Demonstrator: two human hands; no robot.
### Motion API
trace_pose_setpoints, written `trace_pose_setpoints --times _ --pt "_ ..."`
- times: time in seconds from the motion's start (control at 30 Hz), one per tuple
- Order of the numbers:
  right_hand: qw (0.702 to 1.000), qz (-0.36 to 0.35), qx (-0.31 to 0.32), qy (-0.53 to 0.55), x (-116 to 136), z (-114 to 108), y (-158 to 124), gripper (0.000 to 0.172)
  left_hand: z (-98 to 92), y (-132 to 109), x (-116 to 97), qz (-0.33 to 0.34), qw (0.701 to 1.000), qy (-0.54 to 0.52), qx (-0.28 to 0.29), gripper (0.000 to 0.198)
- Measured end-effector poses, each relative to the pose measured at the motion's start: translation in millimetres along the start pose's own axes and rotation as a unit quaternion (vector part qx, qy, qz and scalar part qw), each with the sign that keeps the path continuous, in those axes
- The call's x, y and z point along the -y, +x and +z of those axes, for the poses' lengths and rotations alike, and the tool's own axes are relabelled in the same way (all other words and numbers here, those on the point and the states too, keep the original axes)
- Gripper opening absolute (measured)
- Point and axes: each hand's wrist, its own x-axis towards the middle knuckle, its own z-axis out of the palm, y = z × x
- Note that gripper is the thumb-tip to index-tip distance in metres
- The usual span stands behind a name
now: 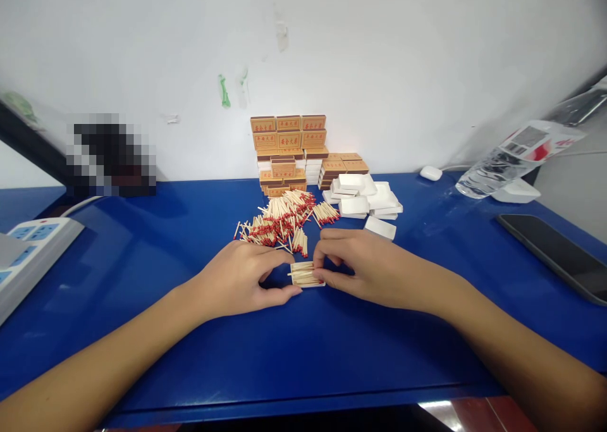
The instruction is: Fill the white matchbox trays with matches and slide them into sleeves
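On the blue table lies a small white matchbox tray (308,284) with red-tipped matches (303,272) in it. Thumb and forefinger of my left hand (241,277) grip the tray at its left end, one on each long side. My right hand (355,261) is pinched at the tray's right end, its fingertips on the match heads. Just behind the hands is a loose heap of matches (279,220), with a small bunch set apart at its right. Several inverted white trays (355,205) lie in a pile behind my right hand.
Brown matchboxes (289,140) are stacked against the white wall. To the right are a black phone (554,252), a clear plastic bottle (497,160) and a white earphone case (431,173). A power strip (45,248) lies at the left, near a blurred-out dark object.
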Motion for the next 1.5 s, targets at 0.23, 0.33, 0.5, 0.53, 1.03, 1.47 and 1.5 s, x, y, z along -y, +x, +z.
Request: trace_pose_setpoints --times 0.23,0.33,0.5,0.53,1.03,1.47,1.5 --pt "0.999 -0.017 -0.015 0.029 -0.5 5.3 1.8 0.010 -0.5 0.4 -1.5 0.002 1.000 -0.003 0.002 0.026" --pt "0.999 -0.016 -0.014 0.032 1.0 9.0 2.6 0.009 -0.7 1.1 -1.9 -0.001 1.000 -0.003 0.002 0.026" --pt "0.998 -0.020 -0.053 0.040 0.7 15.2 5.5 0.006 -0.4 2.3 -2.8 -0.006 1.000 0.000 0.002 0.025" --pt "0.997 -0.021 -0.054 0.047 0.5 16.8 6.3 0.005 -0.5 2.4 -3.1 -0.003 1.000 -0.001 0.000 0.024" --pt "0.997 -0.020 -0.064 0.025 3.0 13.1 5.8 0.003 -1.8 2.4 -5.0 -0.007 1.000 -0.008 0.007 0.022" --pt "0.998 -0.016 -0.053 0.036 5.3 13.8 6.9 0.008 -2.0 1.9 -5.1 -0.009 1.000 -0.005 0.013 0.023" --pt "0.998 -0.020 -0.052 0.039 5.2 14.1 6.8 0.008 -2.2 2.0 -5.2 -0.008 1.000 -0.005 0.011 0.023"
